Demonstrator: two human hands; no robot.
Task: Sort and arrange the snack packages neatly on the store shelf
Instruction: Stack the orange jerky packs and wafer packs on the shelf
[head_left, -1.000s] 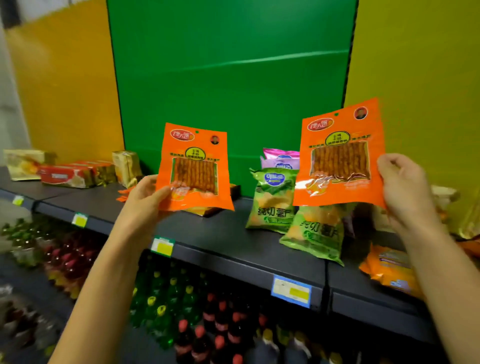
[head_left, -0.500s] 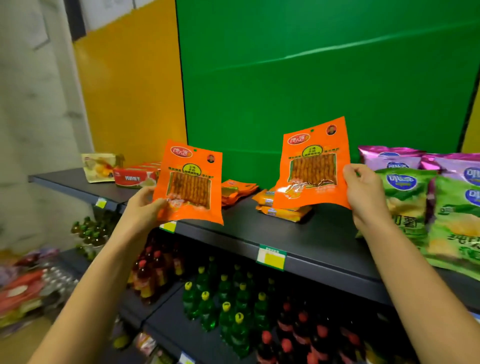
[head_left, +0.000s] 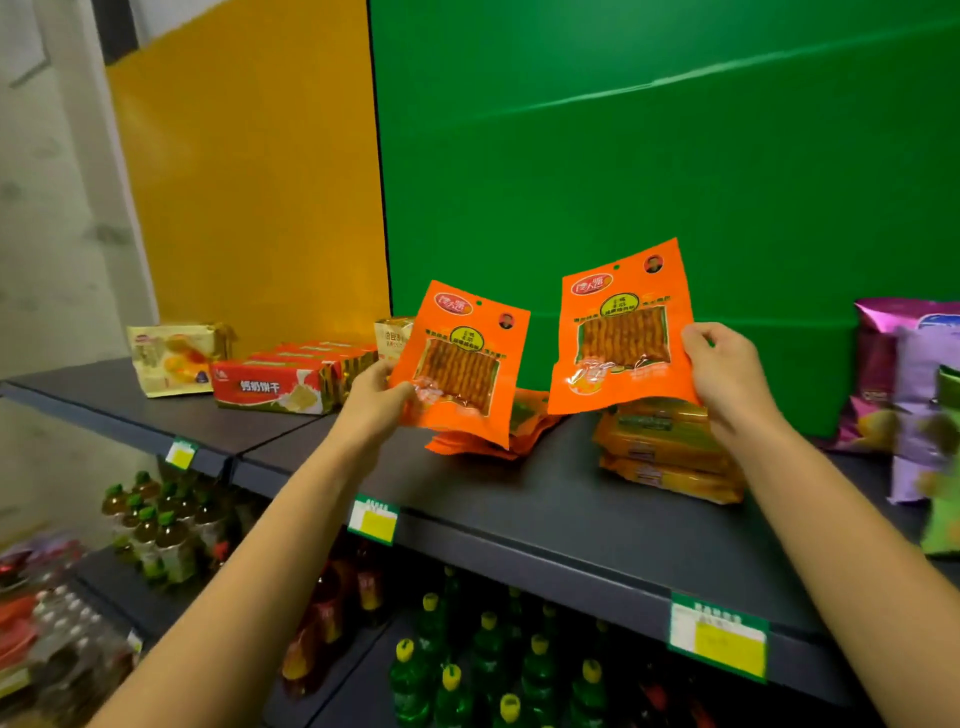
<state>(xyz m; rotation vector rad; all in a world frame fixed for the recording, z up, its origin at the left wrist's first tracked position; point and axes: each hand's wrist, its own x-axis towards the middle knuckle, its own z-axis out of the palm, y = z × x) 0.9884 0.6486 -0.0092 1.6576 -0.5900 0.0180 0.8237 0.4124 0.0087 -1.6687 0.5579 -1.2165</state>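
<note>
Head view, change: both packets sit lower and closer together than half a second ago, now just above the flat orange pile at frame centre.
Left hand: thumb and fingers pinch the left orange packet at its lower left edge.
Right hand: curled fingers pinch the right orange packet at its right edge.
Meaning: we judge both are headed for the matching pile on the shelf.
</note>
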